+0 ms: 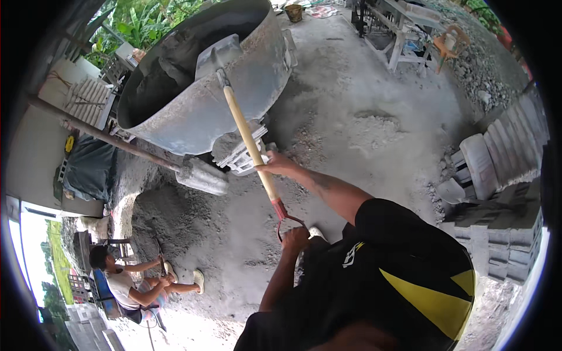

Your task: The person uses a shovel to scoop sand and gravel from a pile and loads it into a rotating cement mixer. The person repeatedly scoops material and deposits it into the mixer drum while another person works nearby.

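I see my right hand (pixel 274 164) clamped around the middle of the shovel (pixel 249 137), fingers wrapped on its pale wooden shaft near the centre of the frame. My left hand (pixel 294 238) grips the red handle end just below, fingers closed on it. The shovel's grey blade sits over the rim of the tilted mixer drum (pixel 199 111) in the upper left. A sand heap (pixel 175 216) lies beneath. Another person (pixel 126 284) sits at the lower left.

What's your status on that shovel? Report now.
Left hand on the red grip, right hand on the wooden shaft. Shovel blade inside the mixer drum. Nothing blocking.
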Demonstrator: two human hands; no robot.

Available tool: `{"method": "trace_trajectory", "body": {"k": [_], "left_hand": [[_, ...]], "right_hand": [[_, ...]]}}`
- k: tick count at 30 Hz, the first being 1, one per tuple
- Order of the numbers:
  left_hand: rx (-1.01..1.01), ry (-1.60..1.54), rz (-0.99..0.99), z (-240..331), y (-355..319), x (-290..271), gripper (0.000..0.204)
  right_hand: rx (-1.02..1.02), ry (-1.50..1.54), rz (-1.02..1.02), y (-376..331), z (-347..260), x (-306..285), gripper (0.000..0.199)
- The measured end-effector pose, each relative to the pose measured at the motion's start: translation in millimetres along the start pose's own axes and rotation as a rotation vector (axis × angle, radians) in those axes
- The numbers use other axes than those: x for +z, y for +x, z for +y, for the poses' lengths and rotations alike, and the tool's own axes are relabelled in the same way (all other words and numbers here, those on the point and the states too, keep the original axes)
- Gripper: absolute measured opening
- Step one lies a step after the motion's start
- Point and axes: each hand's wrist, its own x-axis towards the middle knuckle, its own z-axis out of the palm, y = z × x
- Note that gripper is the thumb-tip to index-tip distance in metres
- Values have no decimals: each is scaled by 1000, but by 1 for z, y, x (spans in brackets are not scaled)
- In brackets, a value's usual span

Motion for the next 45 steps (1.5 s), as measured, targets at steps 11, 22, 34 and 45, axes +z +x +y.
{"method": "trace_trajectory", "body": {"k": [11,22,34,45], "left_hand": [[-121,328,302,-13,64,-2,7],[362,337,530,178,340,-283,3],[361,259,-15,304,681,-319,17],[101,-105,518,339,933,-630,34]], "right_hand": [[-198,178,-93,53,-44,-58,58],[-802,322,416,201,-143,-479,53],[249,-328,230,171,301,-734,76],[1183,927,1489,-90,482,-723,37]]}}
